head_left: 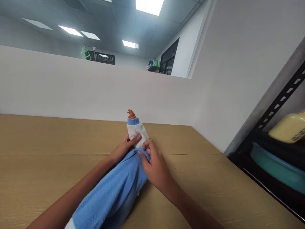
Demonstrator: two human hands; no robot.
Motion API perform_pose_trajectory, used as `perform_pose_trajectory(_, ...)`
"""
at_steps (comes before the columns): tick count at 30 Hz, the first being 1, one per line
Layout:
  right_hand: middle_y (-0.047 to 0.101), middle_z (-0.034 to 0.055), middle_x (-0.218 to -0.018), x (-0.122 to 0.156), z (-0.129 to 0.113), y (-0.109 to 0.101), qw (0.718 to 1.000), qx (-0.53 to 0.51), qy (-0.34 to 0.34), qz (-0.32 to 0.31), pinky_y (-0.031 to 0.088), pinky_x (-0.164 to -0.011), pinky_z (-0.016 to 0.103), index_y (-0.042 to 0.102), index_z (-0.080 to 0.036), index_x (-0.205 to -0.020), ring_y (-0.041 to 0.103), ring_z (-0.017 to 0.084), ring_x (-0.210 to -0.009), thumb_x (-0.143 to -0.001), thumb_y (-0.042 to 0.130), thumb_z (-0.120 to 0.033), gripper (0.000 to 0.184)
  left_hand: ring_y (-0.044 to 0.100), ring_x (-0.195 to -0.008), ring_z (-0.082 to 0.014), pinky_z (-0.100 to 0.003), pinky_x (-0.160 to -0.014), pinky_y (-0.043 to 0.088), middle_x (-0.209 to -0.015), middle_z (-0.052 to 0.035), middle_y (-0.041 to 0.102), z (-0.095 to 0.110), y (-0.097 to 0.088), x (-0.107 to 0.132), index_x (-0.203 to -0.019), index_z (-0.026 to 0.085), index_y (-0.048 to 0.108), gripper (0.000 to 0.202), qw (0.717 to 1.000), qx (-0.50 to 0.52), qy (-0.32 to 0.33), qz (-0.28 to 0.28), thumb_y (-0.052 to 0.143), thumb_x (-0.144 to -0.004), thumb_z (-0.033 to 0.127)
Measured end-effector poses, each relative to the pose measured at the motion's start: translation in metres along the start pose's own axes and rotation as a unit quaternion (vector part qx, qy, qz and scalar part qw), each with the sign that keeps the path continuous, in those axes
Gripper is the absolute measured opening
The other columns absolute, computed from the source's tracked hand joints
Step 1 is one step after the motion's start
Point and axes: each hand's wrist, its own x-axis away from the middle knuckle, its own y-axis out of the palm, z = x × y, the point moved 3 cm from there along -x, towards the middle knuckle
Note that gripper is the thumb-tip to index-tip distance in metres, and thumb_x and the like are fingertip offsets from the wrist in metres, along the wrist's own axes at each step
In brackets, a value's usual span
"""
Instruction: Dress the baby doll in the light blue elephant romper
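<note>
A small doll's hand pokes out of a white fuzzy sleeve with a blue cuff, pointing away from me above the table. My left hand is closed around this sleeve, its thumb lying across the white cloth. Just below, a blue fleecy garment stretches toward me, with white fabric at its lower left end. Its bunched upper edge is pinched between the thumb and fingers of my right hand. Whatever part of the doll lies beneath the blue cloth is hidden.
The tan wooden table meets a low white wall at the back. On the right, a dark shelf rack holds a teal basin and a pale yellow package.
</note>
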Motion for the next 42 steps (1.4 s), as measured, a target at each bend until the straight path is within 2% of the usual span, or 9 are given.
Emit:
perform_pose_trajectory(6,0.068,-0.0023,-0.074,-0.004,-0.005,-0.010,0.997,0.061,0.037,0.002,0.045,-0.069,0.033,0.064,-0.027,-0.100,0.065,0.022,-0.072,-0.092,0.069,-0.033,0.011,0.070,-0.092,-0.0253,-0.036,-0.087,0.052,-0.103,-0.0072,0.077,-0.005,0.003,0.005,-0.114,0.017,0.070,0.052,1.000,-0.004,-0.004,-0.009,0.094,-0.079,0.046)
perform_pose_trajectory(12,0.070,0.0041,-0.101,-0.001,-0.018,-0.017,0.997,0.079,-0.025,-0.001,0.048,-0.087,0.036,0.071,-0.025,-0.090,0.067,0.024,-0.097,-0.093,0.070,-0.033,0.009,0.071,-0.105,-0.0305,-0.038,-0.092,0.054,-0.111,-0.0104,0.077,-0.007,-0.001,0.002,-0.119,0.017,0.065,0.057,1.000,0.014,-0.009,-0.007,0.092,-0.081,0.049)
perform_pose_trajectory(16,0.071,0.0003,-0.089,0.001,-0.020,-0.015,0.995,0.098,0.012,-0.034,0.041,-0.075,0.033,0.068,-0.025,-0.101,0.063,0.020,-0.080,-0.101,0.061,-0.032,0.011,0.070,-0.114,-0.0301,-0.037,-0.098,0.051,-0.120,-0.0106,0.076,-0.006,0.000,0.002,-0.120,0.018,0.065,0.054,1.000,0.026,-0.010,-0.014,0.091,-0.083,0.047)
perform_pose_trajectory(19,0.065,-0.0032,-0.073,0.001,-0.016,-0.013,0.993,0.091,0.056,-0.059,0.035,-0.067,0.031,0.069,-0.024,-0.095,0.056,0.017,-0.068,-0.099,0.065,-0.037,0.014,0.069,-0.115,-0.0308,-0.038,-0.101,0.050,-0.119,-0.0104,0.076,-0.005,0.002,0.003,-0.121,0.018,0.065,0.057,1.000,0.020,-0.011,-0.011,0.092,-0.081,0.048)
perform_pose_trajectory(27,0.068,-0.0046,-0.074,-0.003,-0.007,-0.018,0.988,0.081,0.070,-0.113,0.034,-0.064,0.028,0.075,-0.024,-0.080,0.058,0.015,-0.073,-0.089,0.076,-0.049,0.027,0.071,-0.097,-0.0249,-0.036,-0.093,0.054,-0.103,-0.0076,0.078,-0.010,0.000,0.005,-0.118,0.017,0.067,0.055,0.999,-0.007,-0.020,-0.028,0.093,-0.080,0.048)
perform_pose_trajectory(31,0.066,-0.0054,-0.073,-0.003,-0.011,-0.018,0.989,0.112,0.078,-0.061,0.034,-0.064,0.029,0.065,-0.024,-0.082,0.058,0.016,-0.071,-0.087,0.079,-0.046,0.027,0.073,-0.090,-0.0256,-0.036,-0.088,0.056,-0.101,-0.0080,0.079,-0.008,0.004,0.006,-0.116,0.017,0.067,0.049,0.999,0.022,-0.017,-0.028,0.089,-0.085,0.047)
perform_pose_trajectory(35,0.061,-0.0053,-0.076,-0.011,0.002,-0.020,0.987,0.155,0.024,0.033,0.037,-0.070,0.031,0.055,-0.024,-0.085,0.057,0.017,-0.070,-0.076,0.088,-0.062,0.051,0.076,-0.089,-0.0295,-0.038,-0.082,0.059,-0.100,-0.0096,0.080,0.000,0.004,0.004,-0.110,0.017,0.069,0.047,0.997,0.066,-0.020,-0.026,0.088,-0.084,0.050)
perform_pose_trajectory(39,0.060,-0.0032,-0.076,-0.022,0.035,-0.022,0.977,0.202,-0.028,0.067,0.036,-0.080,0.035,0.053,-0.023,-0.081,0.056,0.019,-0.072,-0.091,0.073,-0.064,0.046,0.078,-0.087,-0.0317,-0.041,-0.085,0.062,-0.094,-0.0071,0.082,0.005,-0.018,-0.003,-0.109,0.020,0.070,0.050,0.993,0.106,-0.049,0.005,0.093,-0.077,0.051)
perform_pose_trajectory(42,0.060,-0.0008,-0.076,-0.028,0.063,-0.024,0.981,0.184,0.019,0.064,0.033,-0.074,0.034,0.051,-0.024,-0.079,0.056,0.021,-0.074,-0.099,0.064,-0.051,0.036,0.079,-0.086,-0.0340,-0.045,-0.084,0.064,-0.091,-0.0080,0.083,0.006,-0.039,-0.006,-0.103,0.020,0.073,0.046,0.988,0.130,-0.087,0.003,0.088,-0.079,0.057)
